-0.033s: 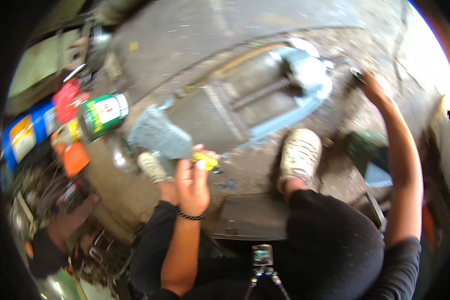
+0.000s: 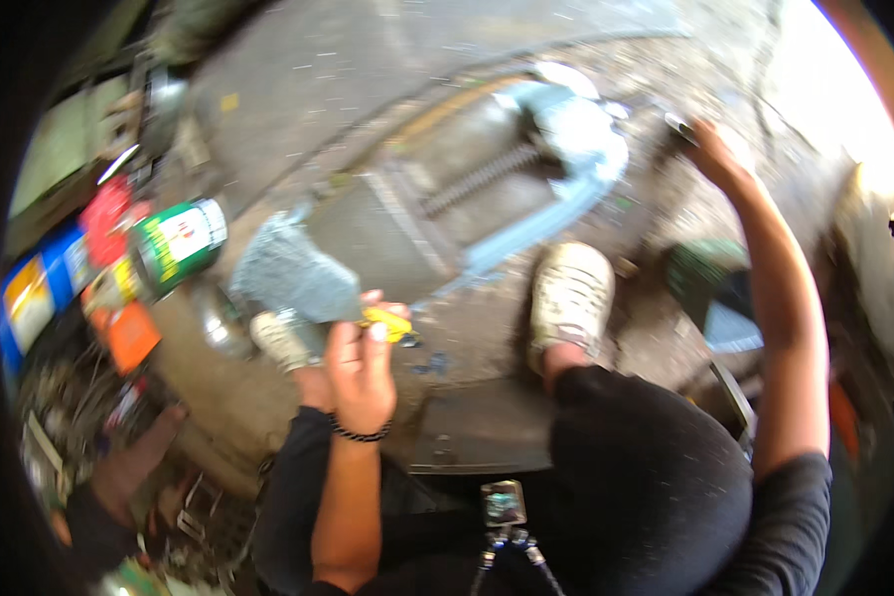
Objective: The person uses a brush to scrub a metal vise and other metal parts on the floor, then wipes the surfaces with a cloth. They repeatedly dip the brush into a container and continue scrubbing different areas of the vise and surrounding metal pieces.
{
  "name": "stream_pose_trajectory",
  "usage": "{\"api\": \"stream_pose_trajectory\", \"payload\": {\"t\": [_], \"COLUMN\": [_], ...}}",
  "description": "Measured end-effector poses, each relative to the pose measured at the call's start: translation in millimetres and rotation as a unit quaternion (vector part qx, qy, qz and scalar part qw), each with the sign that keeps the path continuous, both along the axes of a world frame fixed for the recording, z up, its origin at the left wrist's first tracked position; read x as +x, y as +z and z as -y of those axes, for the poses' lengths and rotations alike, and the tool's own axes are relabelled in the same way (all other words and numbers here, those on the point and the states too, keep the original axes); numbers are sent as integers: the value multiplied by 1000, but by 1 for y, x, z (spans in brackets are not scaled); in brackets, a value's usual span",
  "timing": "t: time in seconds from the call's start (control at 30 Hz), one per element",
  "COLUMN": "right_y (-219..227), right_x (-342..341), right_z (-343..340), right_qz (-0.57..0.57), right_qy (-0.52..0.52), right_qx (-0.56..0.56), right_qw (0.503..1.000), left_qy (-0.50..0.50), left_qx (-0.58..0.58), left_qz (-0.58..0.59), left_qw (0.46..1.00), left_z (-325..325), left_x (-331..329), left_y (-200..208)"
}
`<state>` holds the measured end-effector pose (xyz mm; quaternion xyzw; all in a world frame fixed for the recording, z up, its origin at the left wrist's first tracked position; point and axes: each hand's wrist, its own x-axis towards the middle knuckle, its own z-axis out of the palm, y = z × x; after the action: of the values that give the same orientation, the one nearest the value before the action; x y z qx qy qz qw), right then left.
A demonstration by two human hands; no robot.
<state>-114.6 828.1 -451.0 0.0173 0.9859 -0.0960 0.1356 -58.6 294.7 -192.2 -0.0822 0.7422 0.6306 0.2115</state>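
Note:
A large light-blue machine vise [image 2: 541,226] with a threaded screw [image 2: 482,182] lies on the ground in front of me. Its grey flat jaw section [image 2: 363,236] faces left. My left hand [image 2: 363,377] is closed around a small yellow object [image 2: 387,321] with a dark end, beside a blue-grey block [image 2: 293,268] at the vise's near left end. What kind of object it is, I cannot make out. Past the vise's far right end, my right hand [image 2: 717,154] is closed on a blurred metal handle [image 2: 679,126] in line with the screw.
At left stand a green can [image 2: 177,243], a blue container [image 2: 45,283], a red bag [image 2: 105,221] and an orange piece [image 2: 132,337]. A dark green and blue object [image 2: 715,293] sits below my right forearm. Another person [image 2: 119,487] is at the lower left.
The whole view has shifted, so the scene sits slightly farther left in the picture. Both hands keep their holds, and the vise has not visibly moved on the ground.

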Motion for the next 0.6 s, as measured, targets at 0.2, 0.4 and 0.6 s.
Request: {"api": "stream_pose_trajectory", "payload": {"t": [0.2, 0.4, 0.6], "right_y": [7, 38, 133], "right_x": [0, 11, 44], "right_z": [-34, -128, -158], "right_qz": [-30, 22, 74], "right_qy": [-59, -240, -277], "right_qx": [24, -24, -136], "right_qw": [998, 970, 948], "left_qy": [-302, -378, -354], "left_qx": [-25, 140, 143], "left_qz": [79, 178, 142], "left_qw": [950, 898, 913], "left_z": [-105, -248, -325], "left_x": [2, 29, 63], "left_y": [-9, -47, -66]}}
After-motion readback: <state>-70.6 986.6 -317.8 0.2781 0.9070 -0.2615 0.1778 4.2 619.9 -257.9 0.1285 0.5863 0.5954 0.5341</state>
